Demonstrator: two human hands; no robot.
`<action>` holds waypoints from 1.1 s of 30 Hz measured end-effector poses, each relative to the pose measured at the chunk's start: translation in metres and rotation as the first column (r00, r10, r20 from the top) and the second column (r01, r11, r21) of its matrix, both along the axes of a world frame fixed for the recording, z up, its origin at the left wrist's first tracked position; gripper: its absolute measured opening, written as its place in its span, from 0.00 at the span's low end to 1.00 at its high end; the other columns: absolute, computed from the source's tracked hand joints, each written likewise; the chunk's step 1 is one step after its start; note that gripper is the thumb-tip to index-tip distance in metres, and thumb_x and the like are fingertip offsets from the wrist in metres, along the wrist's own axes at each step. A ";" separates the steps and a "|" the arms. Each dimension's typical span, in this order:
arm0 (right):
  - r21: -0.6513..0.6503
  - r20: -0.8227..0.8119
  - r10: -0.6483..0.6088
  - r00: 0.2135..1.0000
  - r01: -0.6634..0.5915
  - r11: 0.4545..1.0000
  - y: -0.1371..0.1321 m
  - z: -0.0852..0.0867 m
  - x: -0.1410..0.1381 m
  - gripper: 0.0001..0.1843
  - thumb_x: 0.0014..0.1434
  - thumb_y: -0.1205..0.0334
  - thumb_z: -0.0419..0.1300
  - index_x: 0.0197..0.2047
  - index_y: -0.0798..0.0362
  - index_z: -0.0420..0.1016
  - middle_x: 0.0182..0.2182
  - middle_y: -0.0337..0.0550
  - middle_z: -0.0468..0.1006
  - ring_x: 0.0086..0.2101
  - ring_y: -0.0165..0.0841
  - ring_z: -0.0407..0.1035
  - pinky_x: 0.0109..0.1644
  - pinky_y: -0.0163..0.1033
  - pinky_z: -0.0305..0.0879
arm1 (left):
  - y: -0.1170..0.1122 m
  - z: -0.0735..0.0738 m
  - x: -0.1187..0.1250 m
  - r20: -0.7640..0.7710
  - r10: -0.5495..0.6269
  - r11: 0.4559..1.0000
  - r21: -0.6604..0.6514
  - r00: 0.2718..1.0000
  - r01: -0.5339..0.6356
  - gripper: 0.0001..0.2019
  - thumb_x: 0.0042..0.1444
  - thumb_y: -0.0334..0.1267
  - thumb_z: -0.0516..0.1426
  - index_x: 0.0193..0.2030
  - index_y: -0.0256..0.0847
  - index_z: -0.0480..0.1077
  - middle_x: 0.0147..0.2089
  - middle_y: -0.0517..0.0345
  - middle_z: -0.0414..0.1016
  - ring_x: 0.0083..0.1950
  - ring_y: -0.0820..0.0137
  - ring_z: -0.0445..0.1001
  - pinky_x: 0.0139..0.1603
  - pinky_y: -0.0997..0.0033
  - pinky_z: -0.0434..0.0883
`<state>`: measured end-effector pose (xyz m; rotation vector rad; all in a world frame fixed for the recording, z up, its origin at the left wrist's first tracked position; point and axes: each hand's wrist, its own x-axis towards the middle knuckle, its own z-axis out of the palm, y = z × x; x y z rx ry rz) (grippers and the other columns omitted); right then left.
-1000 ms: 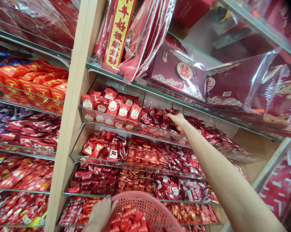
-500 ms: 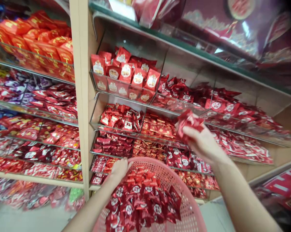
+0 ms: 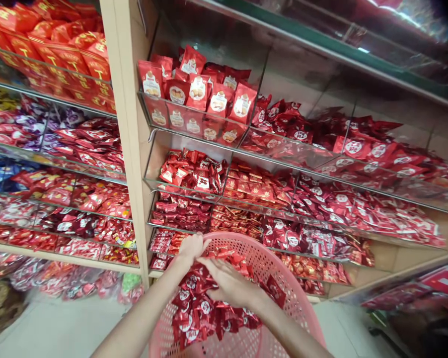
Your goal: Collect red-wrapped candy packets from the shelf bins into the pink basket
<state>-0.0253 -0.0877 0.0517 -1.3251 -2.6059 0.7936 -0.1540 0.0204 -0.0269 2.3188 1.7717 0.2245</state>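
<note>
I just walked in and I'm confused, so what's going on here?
A person's left hand grips a pink basket by its rim, while the right hand is over dark red packets inside it; whether it holds any is hidden. Brighter red packets lie toward the basket's far side. Ahead, shelves hold more packets.
</note>
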 end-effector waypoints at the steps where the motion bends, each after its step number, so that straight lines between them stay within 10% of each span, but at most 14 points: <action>1: 0.003 0.013 0.024 1.000 -0.024 1.000 0.002 -0.002 -0.005 0.41 0.45 0.66 0.57 0.59 0.48 0.42 0.54 0.46 0.57 0.52 0.39 0.52 0.54 0.45 0.48 | 0.002 0.000 -0.002 0.014 -0.023 1.000 -0.010 1.000 0.023 0.28 0.53 0.53 0.35 0.40 0.34 0.66 0.36 0.42 0.73 0.39 0.62 0.72 0.36 0.66 0.65; 33: 0.165 0.146 0.047 0.988 -0.071 0.984 0.001 -0.056 -0.030 0.37 0.45 0.59 0.60 0.56 0.54 0.49 0.44 0.48 0.64 0.43 0.39 0.57 0.46 0.42 0.55 | 0.012 0.006 -0.014 0.125 0.087 0.986 -0.154 0.988 -0.067 0.30 0.44 0.62 0.41 0.31 0.37 0.69 0.33 0.48 0.74 0.34 0.68 0.71 0.27 0.74 0.59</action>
